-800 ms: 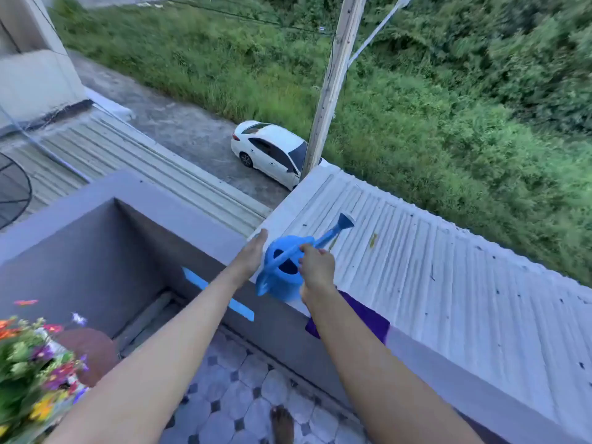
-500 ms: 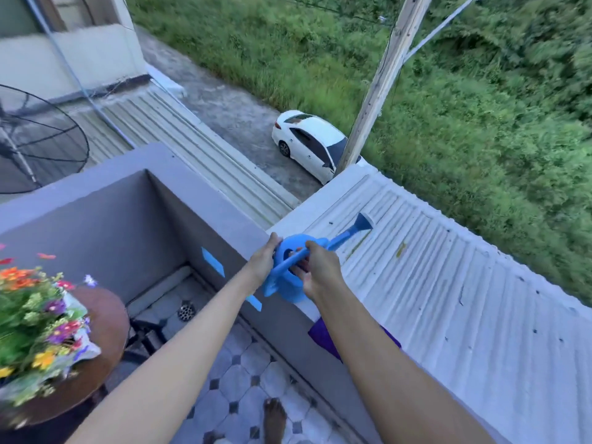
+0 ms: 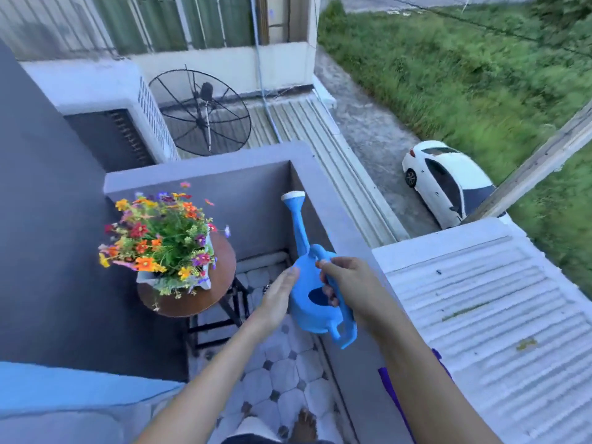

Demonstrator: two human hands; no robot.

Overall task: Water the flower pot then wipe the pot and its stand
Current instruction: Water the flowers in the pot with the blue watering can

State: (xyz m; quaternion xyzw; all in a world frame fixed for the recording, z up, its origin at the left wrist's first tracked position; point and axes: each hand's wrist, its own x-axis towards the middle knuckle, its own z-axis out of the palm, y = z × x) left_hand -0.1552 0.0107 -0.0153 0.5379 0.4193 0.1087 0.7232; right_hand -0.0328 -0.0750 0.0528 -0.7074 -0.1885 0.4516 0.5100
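Right hand (image 3: 352, 283): fingers curled round the handle of the blue watering can (image 3: 306, 310), carrying it at centre frame. Left hand (image 3: 278, 298): fingers straight, palm laid flat along the can's left side; it appears to touch the can, though the contact line is slightly blurred. The can hangs in the air above the tiled floor (image 3: 282, 376). Its spout runs up the frame, with the white rose towards the grey parapet (image 3: 323, 187).

The flower pot (image 3: 207, 251), white and full of mixed flowers, stands upright on the round brown desk (image 3: 221, 283), left of centre. It is near the left hand but apart from it, and left of the spout. A purple cloth (image 3: 389, 390) lies over the parapet at lower right, partly hidden by the right forearm.

Against the frame half a second ago: the can was at the parapet top, its spout out over the corrugated roof (image 3: 480, 299). It is now inside the balcony, spout turned away from the roof. The view has swung left, so pot and desk are wholly in view.
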